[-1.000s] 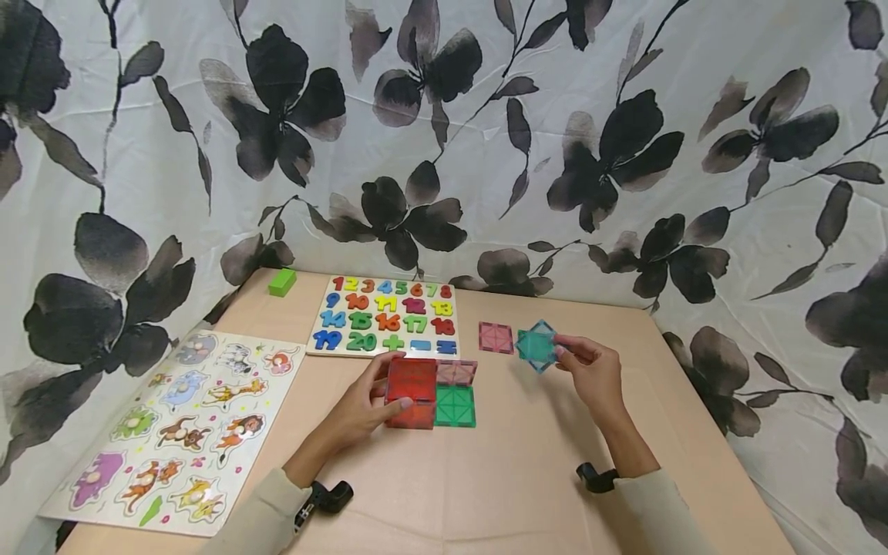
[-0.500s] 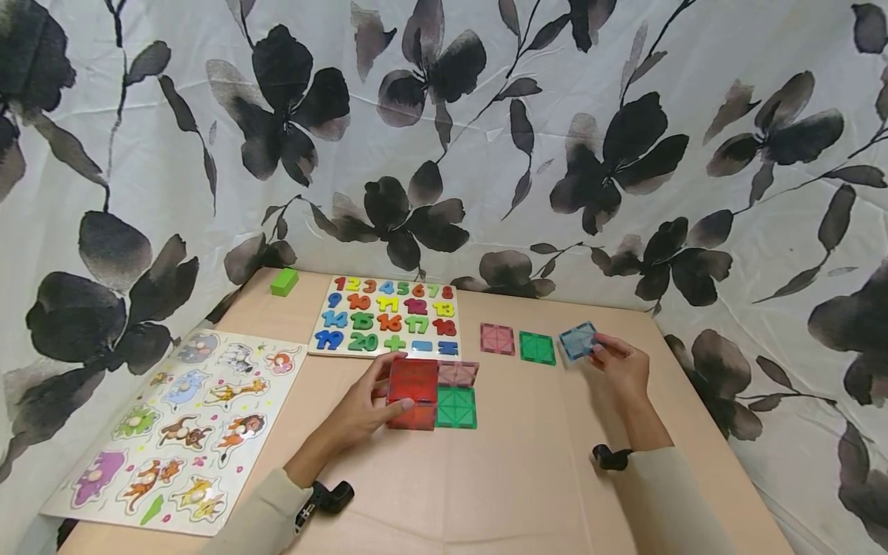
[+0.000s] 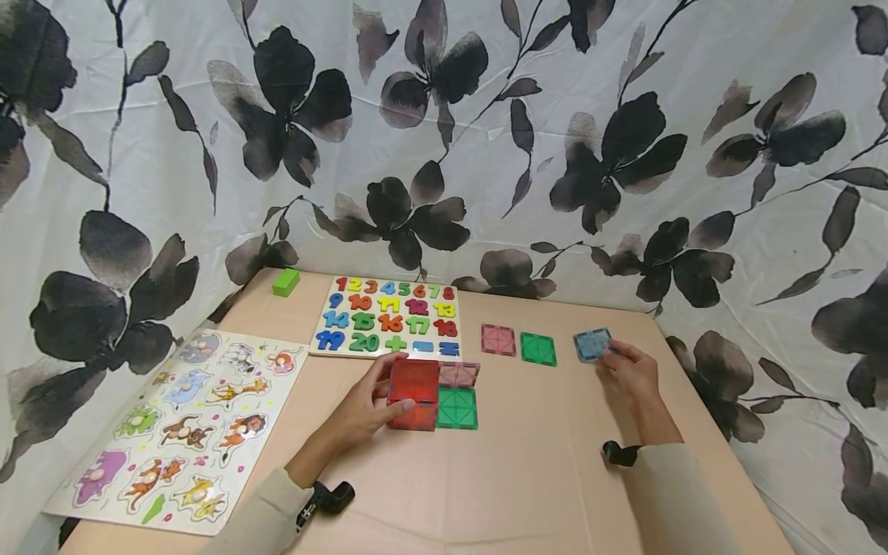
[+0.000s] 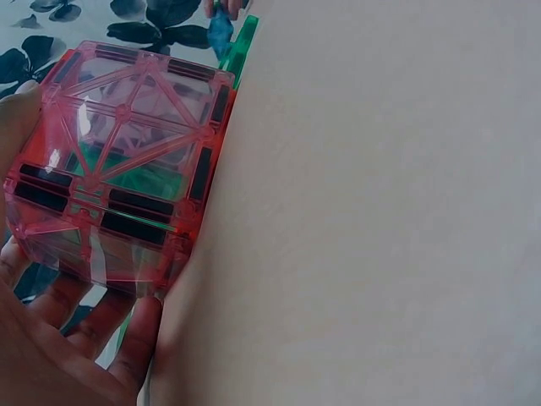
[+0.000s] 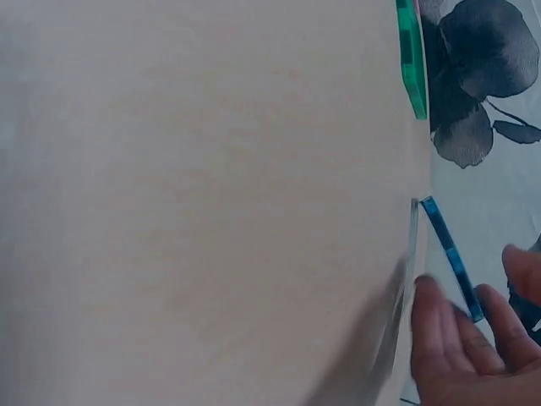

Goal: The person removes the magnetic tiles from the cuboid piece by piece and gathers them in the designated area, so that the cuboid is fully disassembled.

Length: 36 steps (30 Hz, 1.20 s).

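My left hand [image 3: 364, 405] grips a box-like structure of red magnetic tiles [image 3: 415, 378], with a thumb over its front. A pink tile [image 3: 459, 375] and a flat green tile [image 3: 457, 408] adjoin it on the right. In the left wrist view, the pink face [image 4: 127, 118] shows black magnet strips, and fingers curl around the lower end. Farther right, my right hand [image 3: 634, 378] pinches the edge of a blue magnetic tile [image 3: 591, 344] low over the table. That blue tile [image 5: 452, 258] is seen edge-on and tilted in the right wrist view.
A loose pink tile [image 3: 499, 339] and a loose green tile [image 3: 538, 349] lie left of the blue one. A number puzzle board [image 3: 326, 316] stands behind the structure. At left lie an animal puzzle board [image 3: 229, 455] and a green block [image 3: 285, 282]. A patterned cloth [image 3: 499, 154] hangs behind.
My right hand has lifted the blue tile off the loose green tile, carried it right and lowered it near the table. My left hand keeps its grip in place.
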Available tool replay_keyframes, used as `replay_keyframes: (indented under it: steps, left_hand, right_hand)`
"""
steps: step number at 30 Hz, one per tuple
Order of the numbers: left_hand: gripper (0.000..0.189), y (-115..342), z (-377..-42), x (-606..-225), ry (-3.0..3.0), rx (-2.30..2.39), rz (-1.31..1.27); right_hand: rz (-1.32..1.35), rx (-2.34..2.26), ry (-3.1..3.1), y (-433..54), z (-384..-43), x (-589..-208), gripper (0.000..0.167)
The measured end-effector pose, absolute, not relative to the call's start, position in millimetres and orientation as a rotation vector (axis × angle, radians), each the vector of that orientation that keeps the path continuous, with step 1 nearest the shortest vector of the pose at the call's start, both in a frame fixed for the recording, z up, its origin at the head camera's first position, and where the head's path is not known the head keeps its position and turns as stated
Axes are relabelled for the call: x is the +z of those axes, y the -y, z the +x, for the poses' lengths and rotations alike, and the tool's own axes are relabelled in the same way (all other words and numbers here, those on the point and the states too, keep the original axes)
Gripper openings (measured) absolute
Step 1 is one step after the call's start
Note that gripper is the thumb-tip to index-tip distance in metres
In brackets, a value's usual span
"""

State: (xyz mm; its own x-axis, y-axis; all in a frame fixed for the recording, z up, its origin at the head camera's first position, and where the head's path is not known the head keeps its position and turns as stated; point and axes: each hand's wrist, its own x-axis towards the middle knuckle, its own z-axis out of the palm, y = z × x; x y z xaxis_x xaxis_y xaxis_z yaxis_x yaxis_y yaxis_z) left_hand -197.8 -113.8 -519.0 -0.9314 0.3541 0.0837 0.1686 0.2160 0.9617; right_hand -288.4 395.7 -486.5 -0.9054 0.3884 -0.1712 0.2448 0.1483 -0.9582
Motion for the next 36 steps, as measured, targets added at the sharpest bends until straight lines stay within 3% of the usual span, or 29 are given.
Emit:
replay_keyframes:
  steps: [11, 23, 36]
  left_hand:
    - [0.077, 113.5, -197.5, -518.8, -2.342, 1.782, 0.485]
    - [0.077, 113.0, -197.2, -518.2, -2.351, 1.778, 0.483]
    - [0.077, 113.0, -195.7, -515.6, -2.363, 1.766, 0.491]
  right_hand:
    - [-0.372, 1.258, 2.576, -366.2, -264.5, -474.9, 0.039]
    - [0.099, 1.355, 2.665, -282.3, -238.1, -466.5, 0.035]
    - [0.143, 1.492, 2.842, -241.6, -225.7, -488.3, 0.036]
